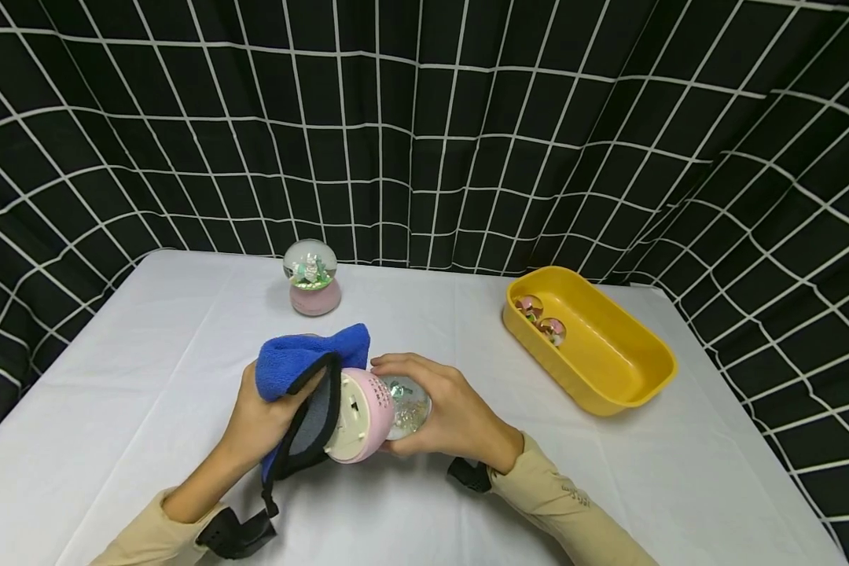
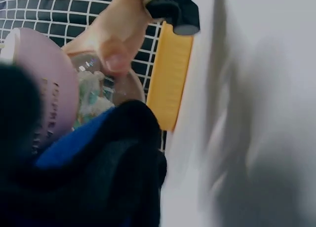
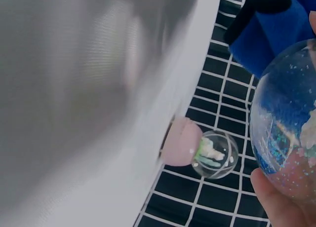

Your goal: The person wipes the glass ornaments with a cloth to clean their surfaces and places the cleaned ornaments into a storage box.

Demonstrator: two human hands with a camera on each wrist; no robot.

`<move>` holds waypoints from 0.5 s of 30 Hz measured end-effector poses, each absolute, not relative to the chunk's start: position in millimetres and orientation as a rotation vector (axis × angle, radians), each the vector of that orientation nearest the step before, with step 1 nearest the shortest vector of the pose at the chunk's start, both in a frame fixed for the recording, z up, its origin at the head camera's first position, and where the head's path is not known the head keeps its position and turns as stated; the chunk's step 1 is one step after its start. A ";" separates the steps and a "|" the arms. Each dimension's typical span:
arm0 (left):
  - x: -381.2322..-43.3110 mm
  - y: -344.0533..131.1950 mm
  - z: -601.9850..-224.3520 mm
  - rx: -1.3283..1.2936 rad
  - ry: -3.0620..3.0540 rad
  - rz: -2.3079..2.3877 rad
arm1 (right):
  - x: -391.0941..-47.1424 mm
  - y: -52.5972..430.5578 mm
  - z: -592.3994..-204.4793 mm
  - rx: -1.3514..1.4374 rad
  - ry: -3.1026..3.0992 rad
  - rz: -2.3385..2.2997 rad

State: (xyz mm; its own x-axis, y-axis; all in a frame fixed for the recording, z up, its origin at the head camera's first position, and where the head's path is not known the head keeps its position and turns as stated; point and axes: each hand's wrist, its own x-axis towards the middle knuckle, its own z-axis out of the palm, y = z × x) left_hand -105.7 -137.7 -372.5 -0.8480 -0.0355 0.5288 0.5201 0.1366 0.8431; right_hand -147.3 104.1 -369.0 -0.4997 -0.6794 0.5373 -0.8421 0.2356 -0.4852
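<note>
My right hand (image 1: 460, 405) grips the clear dome of a snow globe (image 1: 375, 417), thumb and fingers spread round the glass. The globe is tipped on its side, its pink base pointing left with the pale underside showing. My left hand (image 1: 258, 413) holds a blue cloth (image 1: 283, 365) with black edging and a grey face, right at the base. In the left wrist view the cloth (image 2: 74, 145) overlaps the pink base with raised lettering (image 2: 54, 96). Glitter and a white figure show inside the dome (image 3: 281, 123) in the right wrist view.
A second snow globe (image 1: 314, 299) with a pink base stands upright at the back left of the white-covered table (image 1: 148, 354). At the right, a yellow tub (image 1: 608, 397) holds two small clear balls (image 1: 553, 330) with pink inside. A black gridded curtain (image 1: 439, 157) hangs behind.
</note>
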 end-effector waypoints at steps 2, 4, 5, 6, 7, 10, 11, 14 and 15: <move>-103.4 -140.6 -371.9 -0.480 -2.005 -1.831 | -147.8 104.5 -368.3 1.424 -2.287 1.111; -100.7 -143.4 -371.2 -0.564 -2.004 -1.897 | -148.5 104.6 -368.1 1.401 -2.286 1.107; -99.6 -144.4 -370.6 -0.621 -2.010 -1.904 | -148.8 104.6 -368.0 1.389 -2.286 1.107; -98.6 -145.2 -370.3 -0.689 -2.023 -1.894 | -148.9 104.6 -367.9 1.375 -2.289 1.108; -98.1 -145.4 -369.8 -0.755 -2.033 -1.882 | -148.9 104.6 -368.0 1.361 -2.295 1.108; -98.7 -143.4 -368.6 -0.875 -2.075 -1.857 | -148.2 104.1 -368.2 1.330 -2.321 1.096; -99.0 -142.2 -368.6 -0.879 -2.104 -1.838 | -147.8 103.9 -368.4 1.323 -2.326 1.085; -99.4 -137.3 -370.5 -0.827 -2.195 -1.756 | -145.9 103.0 -368.8 1.318 -2.332 1.026; -99.1 -135.8 -371.6 -0.801 -2.214 -1.717 | -145.3 102.6 -369.0 1.321 -2.329 1.002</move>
State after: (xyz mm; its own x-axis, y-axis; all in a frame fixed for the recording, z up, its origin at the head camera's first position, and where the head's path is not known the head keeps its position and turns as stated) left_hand -99.1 -135.8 -371.6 -0.8252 0.2793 0.4909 0.5449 0.1653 0.8220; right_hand -145.3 102.6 -369.0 -0.5418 -0.6399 0.5450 -0.8357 0.3410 -0.4305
